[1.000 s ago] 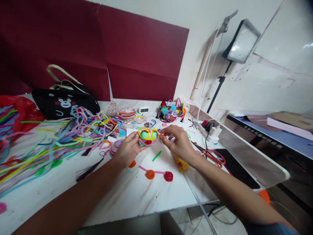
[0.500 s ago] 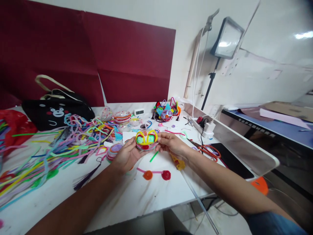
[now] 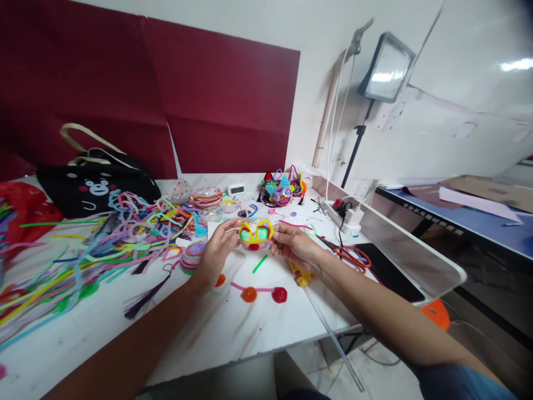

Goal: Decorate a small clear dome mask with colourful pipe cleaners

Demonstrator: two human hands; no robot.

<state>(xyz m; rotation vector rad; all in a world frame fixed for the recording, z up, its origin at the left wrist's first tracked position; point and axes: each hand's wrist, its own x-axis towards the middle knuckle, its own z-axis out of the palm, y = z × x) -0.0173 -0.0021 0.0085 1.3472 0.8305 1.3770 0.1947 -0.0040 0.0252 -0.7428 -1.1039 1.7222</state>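
Note:
A small pipe-cleaner face (image 3: 255, 235), with yellow loops around green eyes and a red nose, is above the white table. My right hand (image 3: 293, 244) pinches its right edge. At the left edge, my left hand (image 3: 221, 244) has its fingers apart and curved towards the face; light contact there cannot be ruled out. Below lie a short green pipe-cleaner piece (image 3: 260, 264) and a pink strip (image 3: 237, 286) beside an orange coil (image 3: 249, 294) and a red coil (image 3: 280, 295). A yellow glue gun (image 3: 302, 275) with a clear glue stick rests under my right forearm.
Loose pipe cleaners (image 3: 95, 266) cover the left side, near a black bag (image 3: 95, 189). Coiled discs (image 3: 194, 255) are stacked beside my left wrist. Finished colourful crafts (image 3: 281, 189) stand at the back. Orange-handled scissors (image 3: 353, 256), a power strip (image 3: 345, 219) and a black tablet (image 3: 389, 272) lie on the right.
The pipe-cleaner face has shifted slightly right and turned in my right hand. My left hand has come out from under it, and its fingers have loosened.

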